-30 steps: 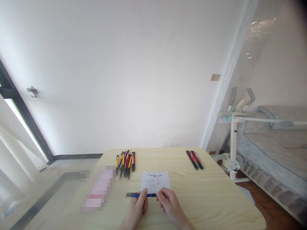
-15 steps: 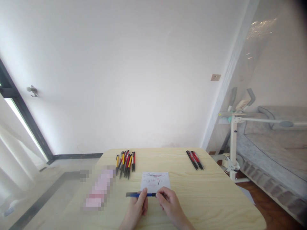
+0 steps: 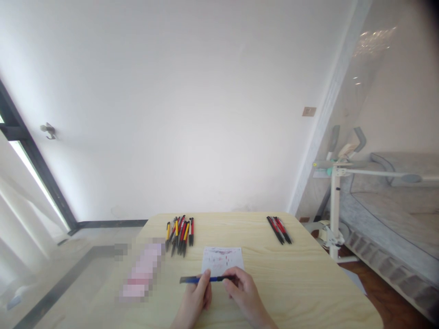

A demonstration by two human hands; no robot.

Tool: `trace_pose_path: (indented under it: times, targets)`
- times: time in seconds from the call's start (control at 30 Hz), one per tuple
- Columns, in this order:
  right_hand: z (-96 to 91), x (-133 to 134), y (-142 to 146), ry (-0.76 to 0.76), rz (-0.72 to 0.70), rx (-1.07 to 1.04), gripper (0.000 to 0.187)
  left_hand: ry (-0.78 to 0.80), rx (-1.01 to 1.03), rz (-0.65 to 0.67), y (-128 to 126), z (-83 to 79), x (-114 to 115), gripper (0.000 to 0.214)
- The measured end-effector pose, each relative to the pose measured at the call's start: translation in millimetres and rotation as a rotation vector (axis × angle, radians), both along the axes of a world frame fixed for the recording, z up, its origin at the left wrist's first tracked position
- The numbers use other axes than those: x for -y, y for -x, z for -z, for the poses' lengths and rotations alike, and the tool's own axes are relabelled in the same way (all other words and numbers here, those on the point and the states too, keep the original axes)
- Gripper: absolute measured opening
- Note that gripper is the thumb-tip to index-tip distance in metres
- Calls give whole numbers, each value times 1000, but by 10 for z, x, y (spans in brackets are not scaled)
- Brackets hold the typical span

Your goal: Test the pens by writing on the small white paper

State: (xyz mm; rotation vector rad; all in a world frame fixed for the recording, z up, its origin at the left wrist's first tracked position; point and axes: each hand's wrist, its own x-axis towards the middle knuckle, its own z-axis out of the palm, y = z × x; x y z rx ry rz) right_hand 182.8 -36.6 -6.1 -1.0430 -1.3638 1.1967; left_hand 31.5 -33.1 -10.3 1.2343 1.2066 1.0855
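Note:
A blue pen (image 3: 214,278) with dark ends lies sideways between my two hands, just in front of a sheet of paper. My left hand (image 3: 198,294) grips its barrel, thumb on top. At the pen's right end, the fingers of my right hand (image 3: 243,289) are closed around the dark tip. The white paper (image 3: 221,259) rests on the table and bears reddish and dark marks; its near edge is partly hidden behind the pen and hands.
Several yellow, red and black pens (image 3: 180,235) lie bunched at the table's back left. A smaller group of red and black pens (image 3: 279,230) is at the back right. A blurred pink patch (image 3: 142,272) covers the left side of the wooden table (image 3: 302,283).
My right fingers have shifted slightly at the pen's right end, covering a little more of it. My left hand keeps its grip on the pen.

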Motion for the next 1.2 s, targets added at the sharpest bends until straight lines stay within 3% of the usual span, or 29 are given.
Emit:
trace_pose_path:
  times: [0.23, 0.43, 1.2]
  targets:
    - [-41, 2, 14, 95, 38, 0, 44, -14, -1, 22, 27, 43, -3, 57]
    - [8, 27, 37, 113, 54, 92, 52, -7, -27, 21, 14, -28, 16, 58]
    - [0, 44, 4, 106, 35, 91, 47, -20, -106, 62, 29, -32, 8, 59]
